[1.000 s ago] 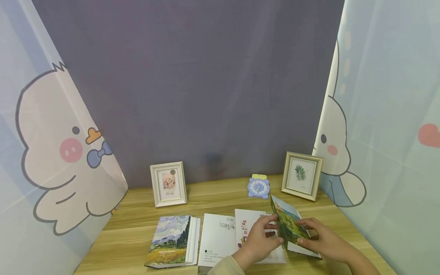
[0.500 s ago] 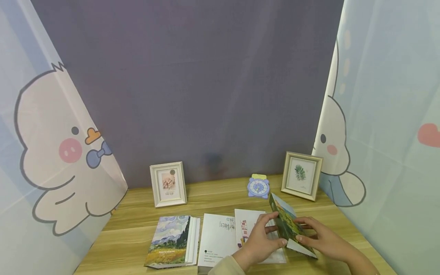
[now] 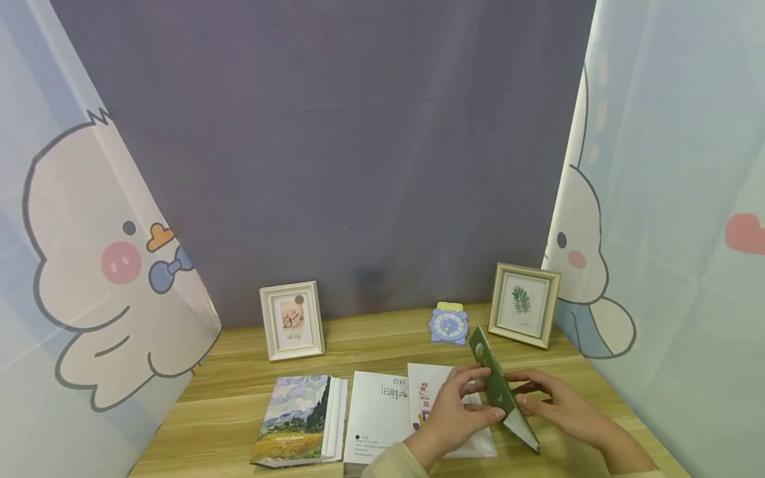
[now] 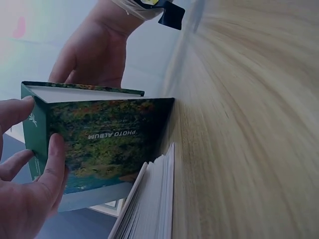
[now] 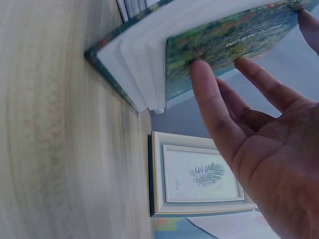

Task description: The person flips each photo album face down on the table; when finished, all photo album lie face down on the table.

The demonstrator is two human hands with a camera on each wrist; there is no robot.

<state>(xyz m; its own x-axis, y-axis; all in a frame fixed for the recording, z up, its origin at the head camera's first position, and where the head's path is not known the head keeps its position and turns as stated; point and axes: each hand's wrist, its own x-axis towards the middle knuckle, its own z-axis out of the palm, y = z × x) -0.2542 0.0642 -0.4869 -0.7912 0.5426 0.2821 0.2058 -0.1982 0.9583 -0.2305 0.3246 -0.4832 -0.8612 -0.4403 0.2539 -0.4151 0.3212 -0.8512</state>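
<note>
A photo album (image 3: 495, 382) with a green spine and a painted landscape cover is tilted up on edge over the wooden table, its spine toward the head camera. My left hand (image 3: 454, 405) grips it at the spine side; in the left wrist view the fingertips (image 4: 25, 104) touch the spine and another digit lies on the cover. On the other side is my right hand (image 3: 556, 405). Its fingertips (image 5: 201, 69) rest against the painted cover in the right wrist view, fingers fairly straight. White page edges (image 5: 142, 69) show between the covers.
Left of the hands lie white-covered books (image 3: 370, 418) and a landscape-covered photo album (image 3: 293, 418). Behind stand a white picture frame (image 3: 293, 320), a blue clock-shaped item (image 3: 449, 325) and a cream leaf-print frame (image 3: 524, 305). Printed curtains (image 3: 675, 166) close off the sides.
The album has turned between my hands from showing its painted cover to showing its green spine, and stands steeper. My right hand has shifted slightly with it; the left stays almost in place.
</note>
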